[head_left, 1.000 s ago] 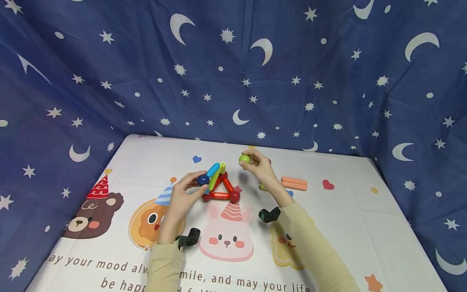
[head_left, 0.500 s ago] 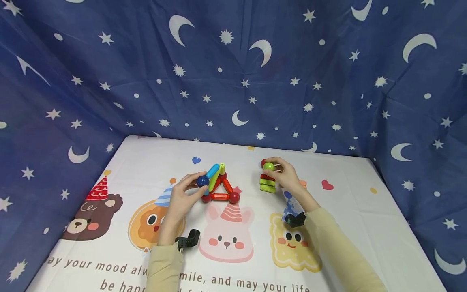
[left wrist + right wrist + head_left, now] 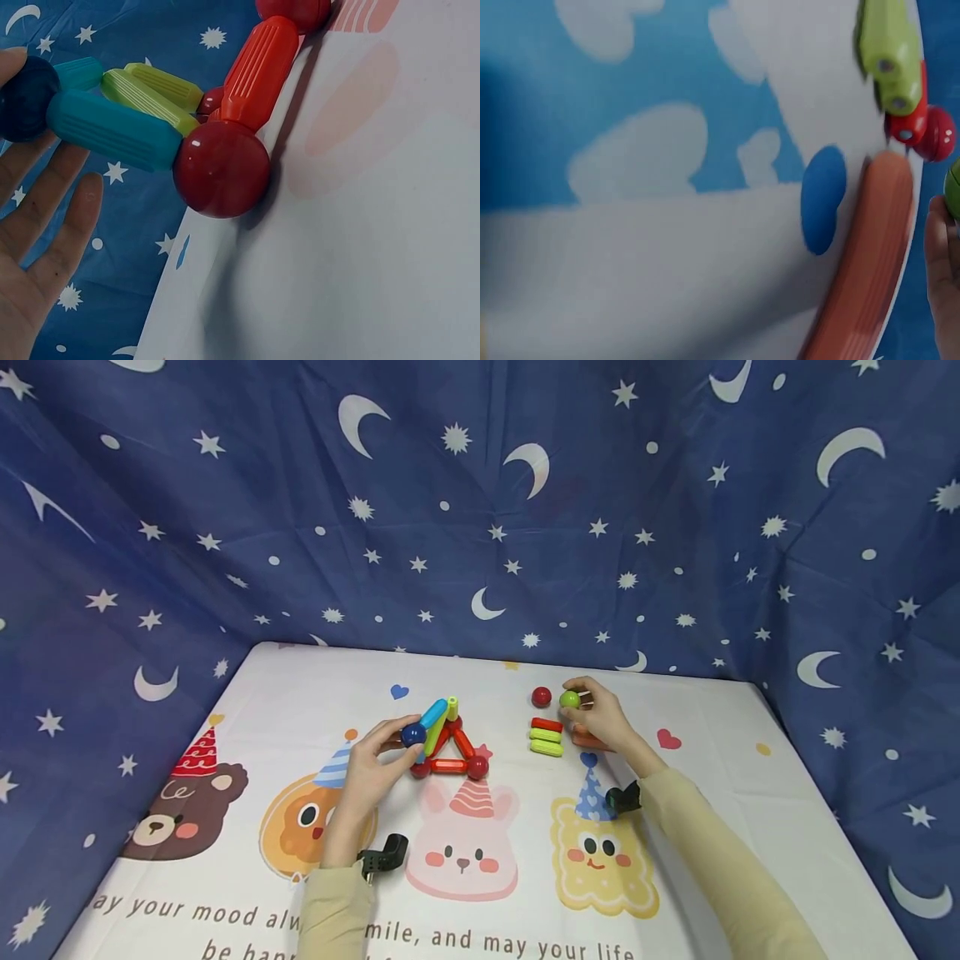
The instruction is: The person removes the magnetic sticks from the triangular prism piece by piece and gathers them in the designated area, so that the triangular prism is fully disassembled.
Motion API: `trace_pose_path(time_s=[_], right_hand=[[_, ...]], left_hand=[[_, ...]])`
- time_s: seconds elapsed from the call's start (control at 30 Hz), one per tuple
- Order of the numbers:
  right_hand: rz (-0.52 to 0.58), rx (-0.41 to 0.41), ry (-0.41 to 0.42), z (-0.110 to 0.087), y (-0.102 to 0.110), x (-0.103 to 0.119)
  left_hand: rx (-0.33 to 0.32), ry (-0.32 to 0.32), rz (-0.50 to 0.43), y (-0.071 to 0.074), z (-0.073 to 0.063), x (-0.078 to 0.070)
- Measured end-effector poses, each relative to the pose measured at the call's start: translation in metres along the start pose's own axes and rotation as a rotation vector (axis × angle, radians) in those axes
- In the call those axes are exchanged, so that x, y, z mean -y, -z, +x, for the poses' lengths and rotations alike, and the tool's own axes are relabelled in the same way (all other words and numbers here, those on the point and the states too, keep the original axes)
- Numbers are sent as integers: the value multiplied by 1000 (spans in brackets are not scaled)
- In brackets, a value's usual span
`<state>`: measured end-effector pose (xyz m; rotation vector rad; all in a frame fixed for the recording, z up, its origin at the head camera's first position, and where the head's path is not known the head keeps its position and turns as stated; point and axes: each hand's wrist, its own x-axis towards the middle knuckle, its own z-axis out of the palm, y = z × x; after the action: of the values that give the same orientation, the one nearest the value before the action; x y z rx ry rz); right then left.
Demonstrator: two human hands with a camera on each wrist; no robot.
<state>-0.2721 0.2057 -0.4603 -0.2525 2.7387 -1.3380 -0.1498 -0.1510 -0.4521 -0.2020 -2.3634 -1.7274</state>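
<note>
In the head view my left hand (image 3: 375, 768) holds a dark blue ball (image 3: 413, 734) between thumb and fingers. Light blue rods (image 3: 112, 129) run from that ball, one of them down to a red ball (image 3: 222, 169) at a corner of the base. Red rods (image 3: 449, 767) and red balls (image 3: 477, 767) form this triangle on the table. Yellow-green rods (image 3: 437, 731) slope up from the back, one with a free upper end. To the right, my right hand (image 3: 606, 720) pinches a green ball (image 3: 570, 700) with thumb and fingertips, close by the loose pieces.
A loose red ball (image 3: 542, 697) lies left of the right hand. Nearer me are a red rod (image 3: 547, 724) and two yellow-green rods (image 3: 546, 748) side by side. Orange rods (image 3: 862, 262) lie partly under the right hand. A starry blue curtain (image 3: 480, 527) stands behind the table.
My right hand has carried the green ball rightward from beside the triangle, past the loose red ball, down towards the loose rods. My left hand keeps its hold on the blue ball.
</note>
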Motion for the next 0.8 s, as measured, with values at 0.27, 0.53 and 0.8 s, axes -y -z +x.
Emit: trace_pose_path(time_s=[0.27,0.53,0.8], right_hand=[[-109,34,-64,14,-4,-5],[-171,24,-125,20,-8,-6],[-177,12,-142,23,-12,-9]], left_hand=[[-8,-39,-3,0,0,3],[-4,-33,-4,0,0,3],[-1,-8,2,0,0,2]])
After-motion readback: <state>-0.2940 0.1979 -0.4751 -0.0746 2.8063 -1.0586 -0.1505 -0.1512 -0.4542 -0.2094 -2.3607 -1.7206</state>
